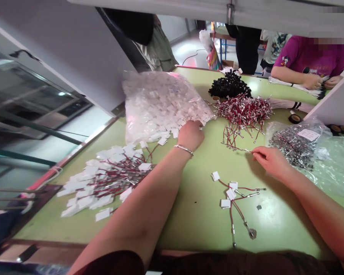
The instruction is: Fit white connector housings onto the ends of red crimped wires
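Observation:
My left hand (191,134) reaches to the mouth of a clear plastic bag (149,99) full of small white plastic connector housings. Its fingers are curled downward among the loose housings, and what they grip is hidden. My right hand (271,160) pinches the end of a short red wire (236,148) with metal terminals, beside a heap of similar red wires (242,110). Between my forearms lie several red wires with white housings (231,194) on one end. A larger pile of such finished wires (109,179) spreads out left of my left forearm.
On the green table (195,229), black parts (231,86) are heaped at the back. A bag of metal parts (295,143) and a roll of black tape (295,117) are at right. Across the table, a person in a purple shirt (296,57) handles white cables (306,89).

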`<state>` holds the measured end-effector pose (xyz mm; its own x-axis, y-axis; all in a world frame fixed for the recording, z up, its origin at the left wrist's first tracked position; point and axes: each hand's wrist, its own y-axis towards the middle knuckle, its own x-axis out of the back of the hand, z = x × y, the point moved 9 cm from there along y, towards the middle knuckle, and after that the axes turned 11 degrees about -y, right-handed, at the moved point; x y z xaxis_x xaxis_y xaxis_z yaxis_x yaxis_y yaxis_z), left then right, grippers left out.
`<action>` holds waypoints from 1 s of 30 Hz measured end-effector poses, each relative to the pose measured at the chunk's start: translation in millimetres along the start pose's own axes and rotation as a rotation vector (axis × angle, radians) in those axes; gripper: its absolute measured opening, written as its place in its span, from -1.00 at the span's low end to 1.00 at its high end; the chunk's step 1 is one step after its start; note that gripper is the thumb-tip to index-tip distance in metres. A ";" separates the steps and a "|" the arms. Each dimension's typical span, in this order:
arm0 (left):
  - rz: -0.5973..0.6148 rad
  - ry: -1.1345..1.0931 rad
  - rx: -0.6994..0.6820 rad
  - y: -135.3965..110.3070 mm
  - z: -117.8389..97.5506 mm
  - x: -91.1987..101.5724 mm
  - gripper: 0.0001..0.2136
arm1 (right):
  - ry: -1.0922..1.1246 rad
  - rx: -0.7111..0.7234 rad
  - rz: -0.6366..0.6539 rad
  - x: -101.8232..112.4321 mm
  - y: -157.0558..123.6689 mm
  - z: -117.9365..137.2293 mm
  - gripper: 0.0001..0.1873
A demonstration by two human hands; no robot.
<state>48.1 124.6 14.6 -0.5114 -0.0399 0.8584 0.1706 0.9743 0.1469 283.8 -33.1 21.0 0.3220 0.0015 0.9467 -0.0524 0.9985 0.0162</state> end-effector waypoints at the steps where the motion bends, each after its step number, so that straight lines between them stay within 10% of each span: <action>1: -0.008 -0.041 0.002 -0.4 -0.5 1.4 -0.65 | 0.013 -0.005 -0.020 0.9 0.1 -2.2 -0.73; 6: 0.025 -0.612 0.144 -11.2 -9.7 -2.2 -0.76 | 0.037 -0.001 -0.152 13.0 -1.8 -3.4 -0.74; 13: 0.561 -1.563 0.360 -73.7 -89.4 -59.7 -0.88 | 0.063 0.007 -0.246 23.5 -5.4 0.0 -0.72; 30: 0.735 -1.570 0.209 -85.3 -101.4 -70.3 -0.83 | -0.071 0.078 -0.152 16.5 -7.8 16.4 -0.71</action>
<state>154.9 21.8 -8.4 -0.6658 0.4964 -0.5571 0.6840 0.7043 -0.1899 274.0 -41.7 41.8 0.2647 -0.1555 0.9517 -0.0824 0.9796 0.1830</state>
